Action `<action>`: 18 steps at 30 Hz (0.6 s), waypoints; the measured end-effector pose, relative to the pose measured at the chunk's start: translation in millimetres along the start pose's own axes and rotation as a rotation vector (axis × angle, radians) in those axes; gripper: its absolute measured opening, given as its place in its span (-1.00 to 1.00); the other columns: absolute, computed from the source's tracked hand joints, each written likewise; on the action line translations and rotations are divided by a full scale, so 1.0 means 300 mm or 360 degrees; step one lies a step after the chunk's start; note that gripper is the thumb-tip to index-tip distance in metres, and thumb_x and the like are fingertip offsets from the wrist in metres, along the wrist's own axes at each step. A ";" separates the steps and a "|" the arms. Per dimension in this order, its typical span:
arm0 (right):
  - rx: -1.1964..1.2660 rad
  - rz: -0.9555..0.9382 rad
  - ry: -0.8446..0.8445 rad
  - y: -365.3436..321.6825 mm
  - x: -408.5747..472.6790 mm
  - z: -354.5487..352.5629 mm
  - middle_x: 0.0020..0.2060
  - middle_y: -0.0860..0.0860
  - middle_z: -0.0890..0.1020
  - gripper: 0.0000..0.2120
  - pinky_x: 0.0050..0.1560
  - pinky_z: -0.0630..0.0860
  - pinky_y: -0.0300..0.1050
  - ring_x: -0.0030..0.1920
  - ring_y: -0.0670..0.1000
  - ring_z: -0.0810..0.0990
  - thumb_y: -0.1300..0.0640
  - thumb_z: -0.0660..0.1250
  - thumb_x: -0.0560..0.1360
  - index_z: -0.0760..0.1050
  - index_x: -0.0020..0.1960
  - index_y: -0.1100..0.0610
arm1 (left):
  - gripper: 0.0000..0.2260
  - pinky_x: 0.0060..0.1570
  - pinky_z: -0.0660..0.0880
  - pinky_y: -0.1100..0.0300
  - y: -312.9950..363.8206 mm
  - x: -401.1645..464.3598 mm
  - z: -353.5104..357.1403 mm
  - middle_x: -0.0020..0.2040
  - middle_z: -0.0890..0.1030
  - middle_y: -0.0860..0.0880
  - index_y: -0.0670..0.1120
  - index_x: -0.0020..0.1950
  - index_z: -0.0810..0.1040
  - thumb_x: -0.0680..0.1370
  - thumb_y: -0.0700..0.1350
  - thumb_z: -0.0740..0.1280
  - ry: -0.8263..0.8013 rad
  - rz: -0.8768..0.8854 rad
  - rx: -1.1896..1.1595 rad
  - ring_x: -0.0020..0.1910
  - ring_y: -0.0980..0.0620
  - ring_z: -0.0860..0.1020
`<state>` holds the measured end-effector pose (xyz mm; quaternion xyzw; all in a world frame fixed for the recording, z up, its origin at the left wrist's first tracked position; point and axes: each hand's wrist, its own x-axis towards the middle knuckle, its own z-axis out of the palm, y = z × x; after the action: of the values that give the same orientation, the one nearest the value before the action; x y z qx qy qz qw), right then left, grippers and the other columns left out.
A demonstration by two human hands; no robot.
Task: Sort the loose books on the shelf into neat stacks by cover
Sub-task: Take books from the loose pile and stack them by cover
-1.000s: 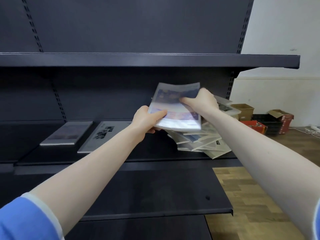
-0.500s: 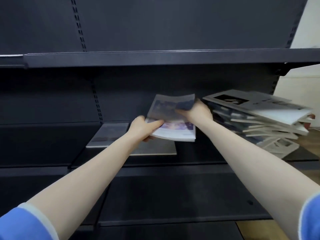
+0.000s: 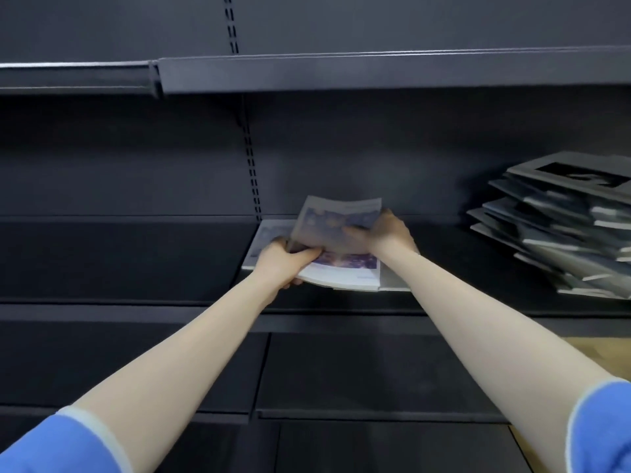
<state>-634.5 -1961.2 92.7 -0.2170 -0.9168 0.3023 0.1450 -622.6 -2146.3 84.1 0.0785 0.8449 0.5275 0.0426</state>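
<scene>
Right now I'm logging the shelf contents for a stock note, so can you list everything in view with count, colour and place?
Held books: a small bundle, exact count unclear, blue-purple covers, gripped above the middle shelf.
Flat book: at least one, pale cover, lying on the middle shelf under the bundle.
Loose pile: many books, grey and dark covers, untidy, right end of that shelf.
Shelving: dark grey, several tiers.
Floor: wood, lower right.
Sleeves: two, blue.
Left hand: grips the bundle's left edge.
Right hand: grips its right side.
</scene>
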 end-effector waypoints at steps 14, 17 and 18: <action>0.0068 -0.0147 -0.0315 -0.099 0.017 0.240 0.26 0.11 0.51 -0.23 0.13 0.52 -0.02 0.22 0.14 0.53 -0.23 0.38 0.41 0.30 0.42 0.23 | -0.64 -0.42 0.32 0.20 -0.178 0.110 -0.113 -0.23 0.48 0.00 -0.14 0.00 0.46 0.45 0.13 0.39 0.0337 -0.0178 0.0307 -0.28 0.00 0.47; 0.0129 -0.0152 -0.0385 -0.094 0.024 0.276 0.27 0.12 0.51 -0.26 0.13 0.51 -0.09 0.21 0.11 0.52 -0.14 0.41 0.43 0.29 0.42 0.27 | -0.55 -0.25 0.41 0.19 -0.211 0.137 -0.113 -0.06 0.56 -0.06 -0.16 0.11 0.48 0.45 0.18 0.38 0.0375 -0.0232 0.0402 -0.12 -0.05 0.53; 0.0157 -0.0157 -0.0406 -0.091 0.029 0.293 0.23 0.11 0.53 -0.30 0.09 0.51 -0.11 0.15 0.08 0.55 -0.12 0.41 0.42 0.33 0.40 0.26 | -0.53 -0.22 0.43 0.17 -0.224 0.147 -0.111 -0.01 0.57 -0.08 -0.16 0.13 0.48 0.45 0.19 0.37 0.0378 -0.0246 0.0445 -0.08 -0.07 0.55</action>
<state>-685.5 -2020.0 42.7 -0.1242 -0.9214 0.3645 0.0525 -677.1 -2196.9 39.0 -0.0443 0.9125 0.4057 -0.0284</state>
